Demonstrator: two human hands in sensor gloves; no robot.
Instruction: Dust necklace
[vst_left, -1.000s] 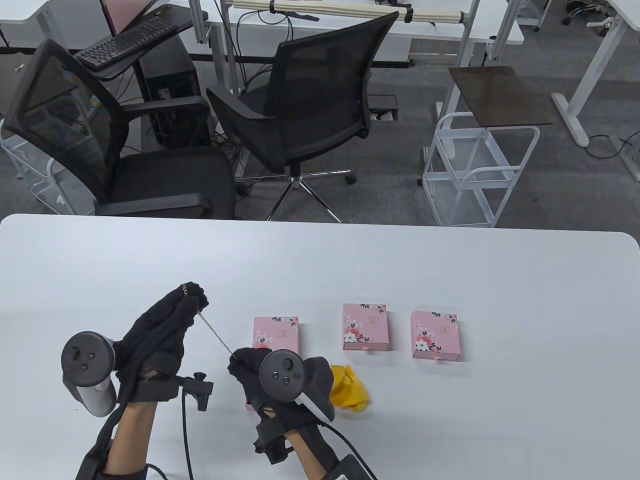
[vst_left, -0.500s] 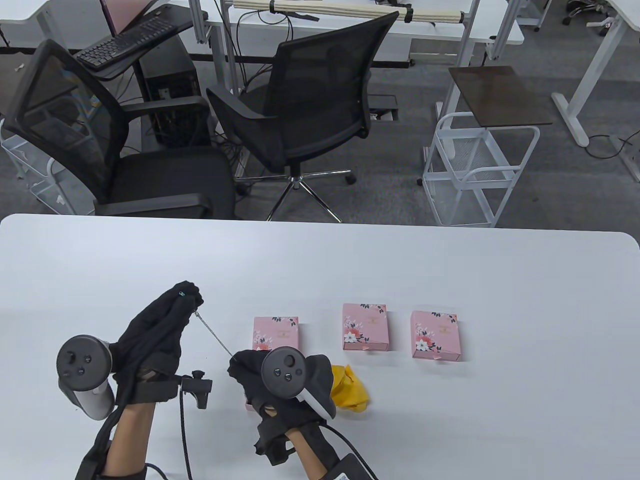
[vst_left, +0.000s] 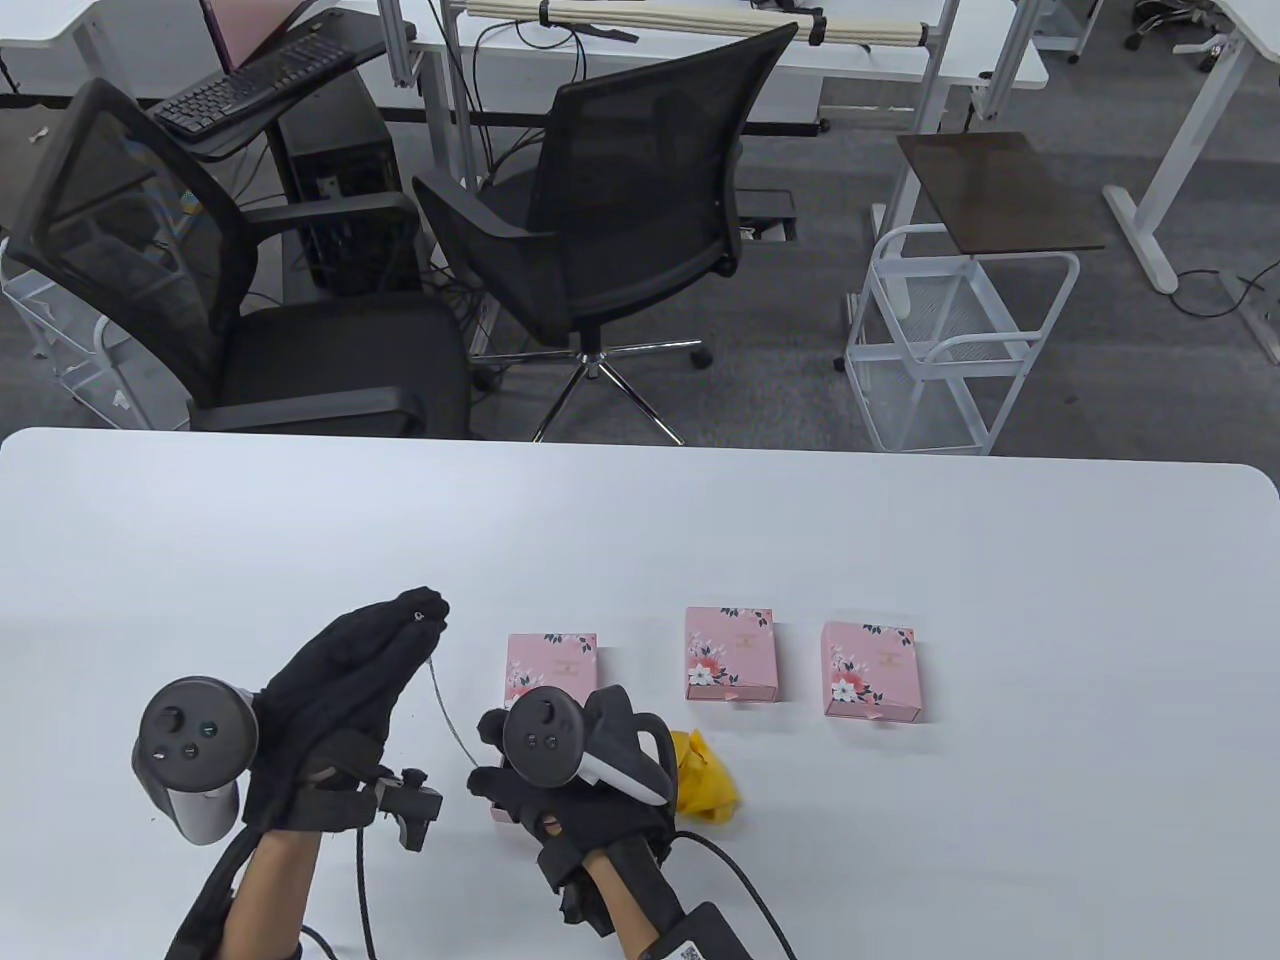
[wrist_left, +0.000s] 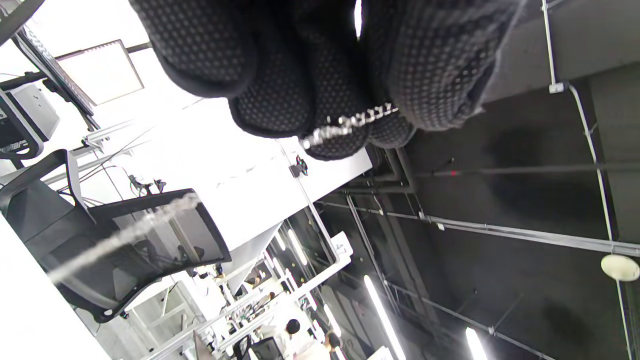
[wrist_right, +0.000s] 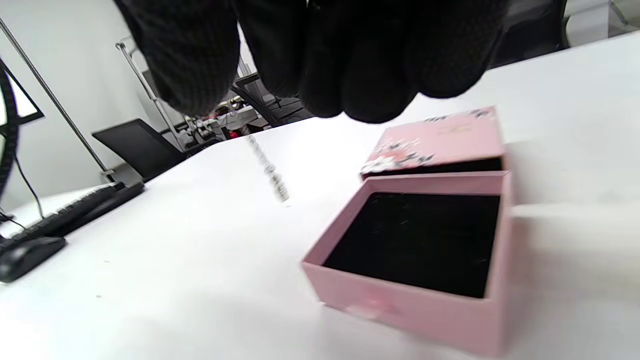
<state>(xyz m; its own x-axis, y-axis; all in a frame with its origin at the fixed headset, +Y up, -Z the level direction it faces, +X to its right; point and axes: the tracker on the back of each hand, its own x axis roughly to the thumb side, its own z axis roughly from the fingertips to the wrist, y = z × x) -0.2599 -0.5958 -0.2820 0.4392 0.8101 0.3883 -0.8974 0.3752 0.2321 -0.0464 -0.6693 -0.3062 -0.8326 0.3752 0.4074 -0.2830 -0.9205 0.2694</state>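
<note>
- Necklace (vst_left: 447, 712) hangs in a slack line between both sets of fingertips, above the table (vst_left: 900, 560).
- Left hand (vst_left: 345, 700) is raised, fingertips pinching the chain's upper end.
- Right hand (vst_left: 560, 770) sits lower, fingers bunched; whether they grip the chain's lower end I cannot tell.
- Open pink box (wrist_right: 425, 240) lies just under the right fingers, yellow cloth (vst_left: 705, 785) beside that hand.
</note>
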